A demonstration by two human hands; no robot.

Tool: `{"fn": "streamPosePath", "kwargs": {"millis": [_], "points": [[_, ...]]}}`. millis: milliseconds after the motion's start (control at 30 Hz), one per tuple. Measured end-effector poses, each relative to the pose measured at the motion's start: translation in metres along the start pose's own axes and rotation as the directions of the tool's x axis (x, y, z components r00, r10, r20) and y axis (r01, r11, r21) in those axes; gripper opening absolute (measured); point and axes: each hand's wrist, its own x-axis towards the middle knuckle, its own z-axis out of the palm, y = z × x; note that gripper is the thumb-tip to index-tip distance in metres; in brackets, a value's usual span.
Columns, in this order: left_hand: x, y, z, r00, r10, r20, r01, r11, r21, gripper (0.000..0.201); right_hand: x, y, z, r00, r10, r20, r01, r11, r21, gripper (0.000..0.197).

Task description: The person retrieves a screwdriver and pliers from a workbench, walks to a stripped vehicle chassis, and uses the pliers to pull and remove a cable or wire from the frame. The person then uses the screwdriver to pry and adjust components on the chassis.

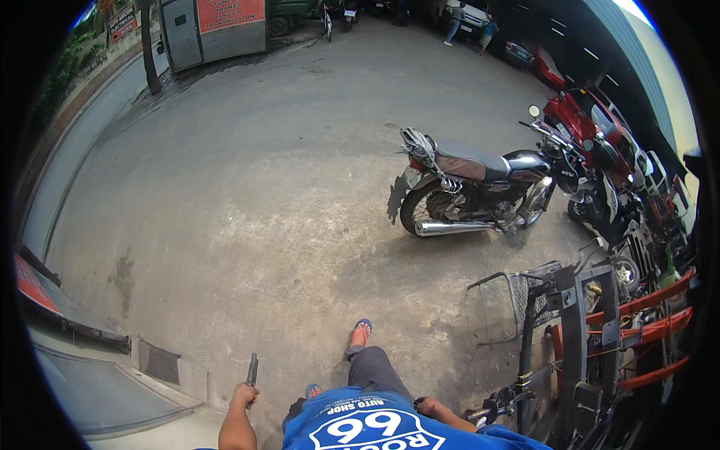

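My left hand (244, 392) is closed around a short, dark grey, bar-shaped tool (253, 367), which points up and away from me. Its exact kind cannot be made out. Close by my waist, on the right, my right hand (430, 407) has its fingers curled; something dark shows at them, too small to name. I am in a blue printed shirt (367, 420) and dark trousers, with one sandalled foot (360, 334) stepping forward on the concrete floor (247, 225).
A parked black motorcycle (480, 176) stands ahead to the right. Nearer on the right are a wire-mesh basket (525, 289) and a dark metal frame with orange bars (645, 330). Several red vehicles line the far right. Two people (455, 22) stand far off. A window ledge (112, 390) borders the left.
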Motion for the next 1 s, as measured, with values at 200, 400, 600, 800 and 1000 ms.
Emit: {"fn": "streamPosePath", "kwargs": {"millis": [200, 400, 600, 800, 1000], "points": [[0.048, 0.22, -0.02, 0.979, 0.016, -0.201, -0.035, 0.995, -0.089, 0.011, 0.124, -0.141, -0.136, 0.992, 0.079, 0.1, -0.088, 0.993, 0.081, 0.024], [0.064, 0.316, 0.015, 0.995, -0.084, -0.055, 0.088, 0.993, 0.079, 0.017, 0.162, -0.381, -0.374, 0.976, -0.09, -0.2, 0.085, 0.996, -0.031, 0.038], [0.11, 0.417, 0.075, 0.989, -0.072, 0.132, 0.059, 0.993, 0.101, 0.027, 0.197, -0.626, -0.523, 0.728, -0.508, -0.461, 0.39, 0.859, -0.331, 0.05], [0.187, 0.57, 0.06, 0.968, -0.084, 0.236, 0.042, 0.983, 0.178, 0.023, 0.228, -0.78, -0.559, 0.747, -0.591, -0.304, 0.477, 0.795, -0.374, 0.043], [0.297, 0.736, -0.027, 0.964, -0.122, 0.235, 0.054, 0.959, 0.277, 0.019, 0.256, -0.84, -0.595, 0.835, -0.461, -0.302, 0.384, 0.88, -0.281, 0.048]]}}
